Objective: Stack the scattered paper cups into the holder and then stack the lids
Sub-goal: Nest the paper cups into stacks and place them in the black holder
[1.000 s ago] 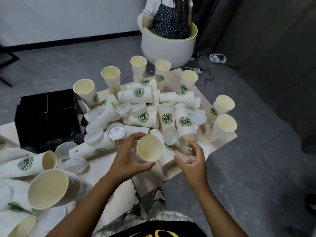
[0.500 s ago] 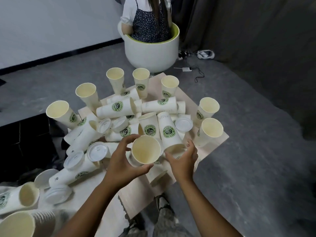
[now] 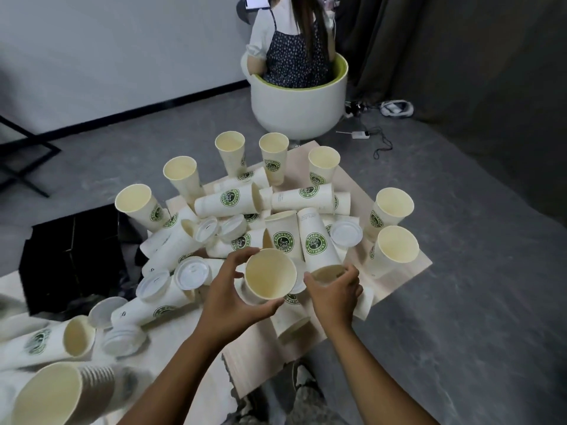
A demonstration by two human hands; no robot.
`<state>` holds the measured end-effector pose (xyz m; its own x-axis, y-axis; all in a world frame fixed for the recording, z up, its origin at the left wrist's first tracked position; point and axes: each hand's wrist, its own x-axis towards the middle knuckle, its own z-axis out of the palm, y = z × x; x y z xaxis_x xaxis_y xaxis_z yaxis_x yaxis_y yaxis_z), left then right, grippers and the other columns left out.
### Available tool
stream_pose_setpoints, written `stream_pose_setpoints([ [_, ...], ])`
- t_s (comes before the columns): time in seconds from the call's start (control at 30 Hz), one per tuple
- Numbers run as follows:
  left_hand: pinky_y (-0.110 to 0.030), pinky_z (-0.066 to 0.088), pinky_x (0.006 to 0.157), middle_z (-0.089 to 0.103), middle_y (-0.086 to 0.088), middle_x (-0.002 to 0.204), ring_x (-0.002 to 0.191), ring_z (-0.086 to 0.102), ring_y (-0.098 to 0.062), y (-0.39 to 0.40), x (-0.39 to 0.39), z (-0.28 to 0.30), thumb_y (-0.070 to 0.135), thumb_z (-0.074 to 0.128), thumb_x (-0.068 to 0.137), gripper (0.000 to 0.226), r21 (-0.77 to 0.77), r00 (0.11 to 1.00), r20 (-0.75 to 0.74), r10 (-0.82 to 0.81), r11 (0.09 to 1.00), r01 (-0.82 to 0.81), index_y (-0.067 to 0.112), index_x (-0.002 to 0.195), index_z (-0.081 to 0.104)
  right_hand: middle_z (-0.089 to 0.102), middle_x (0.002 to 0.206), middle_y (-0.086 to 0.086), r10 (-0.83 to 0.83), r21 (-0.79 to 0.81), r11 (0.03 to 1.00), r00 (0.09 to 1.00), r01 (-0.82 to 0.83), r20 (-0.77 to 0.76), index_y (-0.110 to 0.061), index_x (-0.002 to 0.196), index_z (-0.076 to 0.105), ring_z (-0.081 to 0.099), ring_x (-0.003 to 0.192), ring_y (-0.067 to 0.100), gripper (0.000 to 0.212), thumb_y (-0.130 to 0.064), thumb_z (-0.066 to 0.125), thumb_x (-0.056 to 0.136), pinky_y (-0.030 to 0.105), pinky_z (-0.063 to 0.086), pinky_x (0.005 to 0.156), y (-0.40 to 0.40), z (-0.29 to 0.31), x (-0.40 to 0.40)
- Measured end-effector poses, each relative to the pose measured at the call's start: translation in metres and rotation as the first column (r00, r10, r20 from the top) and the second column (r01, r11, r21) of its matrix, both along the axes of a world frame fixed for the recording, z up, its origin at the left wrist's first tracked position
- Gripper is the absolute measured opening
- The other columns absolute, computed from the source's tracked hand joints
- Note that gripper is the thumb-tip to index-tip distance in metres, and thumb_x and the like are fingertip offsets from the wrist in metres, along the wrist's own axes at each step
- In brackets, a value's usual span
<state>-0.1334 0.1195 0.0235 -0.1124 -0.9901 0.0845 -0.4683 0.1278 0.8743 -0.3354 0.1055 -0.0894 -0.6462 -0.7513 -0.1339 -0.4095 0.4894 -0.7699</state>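
Two hands: both work at the near edge of the pile.
Nested stack [image 3: 61, 394]: several cups already slid together lie on their side at the near left, a sign the collecting is under way.
Left hand [image 3: 227, 305]: fingers and thumb curl round an open-mouthed cup [image 3: 270, 276], held tipped toward the camera just above the board [image 3: 399, 283].
Right hand [image 3: 336, 294]: a second ago it hovered relaxed beside the held cup; it has since closed its fingers over the rim of a lying cup [image 3: 319, 243] just to the right.
Meaning: with one cup in each hand, I judge the next move is to nest one into the other.
Lids [image 3: 346, 234]: white, scattered among the cups, untouched so far.
Remaining cups: many lie or stand across the board, so the task is far from done.
Holder [image 3: 70, 259]: the black compartmented box at the left, well apart from both hands.
Background: a person sits in a round chair [image 3: 299, 105] beyond the board.
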Motion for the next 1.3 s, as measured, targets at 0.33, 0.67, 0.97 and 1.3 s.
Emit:
stream_pose_setpoints([
  [0.33,-0.028,0.05,0.094,0.062,0.019,0.134,0.124,0.058,-0.006,0.014,0.015,0.025,0.024,0.104,0.054,0.092,-0.107,0.995,-0.044,0.093,0.989,-0.098,0.039,0.13,0.054,0.044,0.132,0.002,0.165,-0.411,0.904,0.983,-0.118,0.081,-0.024,0.134,0.041,0.062,0.104,0.023,0.093,-0.014,0.097,0.06,0.034,0.061,0.079,0.044,0.074,-0.043],
  [0.67,-0.051,0.054,0.1,0.061,0.012,0.137,0.12,0.063,-0.021,0.032,0.07,0.115,0.043,0.094,0.053,0.088,-0.302,0.934,-0.203,0.294,0.889,-0.346,0.044,0.131,0.053,0.045,0.132,-0.007,0.647,-0.598,0.516,0.737,-0.613,-0.196,-0.018,0.14,0.052,0.05,0.128,0.008,0.086,-0.041,0.084,0.063,0.032,0.049,0.105,-0.008,0.209,0.022],
  [0.97,-0.024,0.049,0.099,0.062,0.021,0.131,0.125,0.06,-0.01,0.102,0.168,0.178,0.042,0.092,0.053,0.085,-0.424,0.802,-0.256,0.54,0.683,-0.596,0.044,0.128,0.053,0.055,0.131,-0.007,0.918,-0.673,0.19,0.372,-0.715,-0.136,-0.03,0.133,0.052,0.058,0.121,0.015,0.083,-0.047,0.086,0.06,0.044,0.056,0.097,-0.017,0.279,0.132],
  [1.3,-0.037,0.052,0.103,0.062,0.011,0.133,0.125,0.061,-0.013,0.155,0.24,0.202,0.039,0.091,0.056,0.087,-0.461,0.661,-0.369,0.653,0.489,-0.74,0.029,0.134,0.054,0.054,0.129,-0.019,0.994,-0.566,-0.066,-0.002,-0.822,-0.113,-0.031,0.133,0.055,0.056,0.122,0.008,0.083,-0.043,0.092,0.06,0.024,0.054,0.094,0.029,0.269,0.219],
])
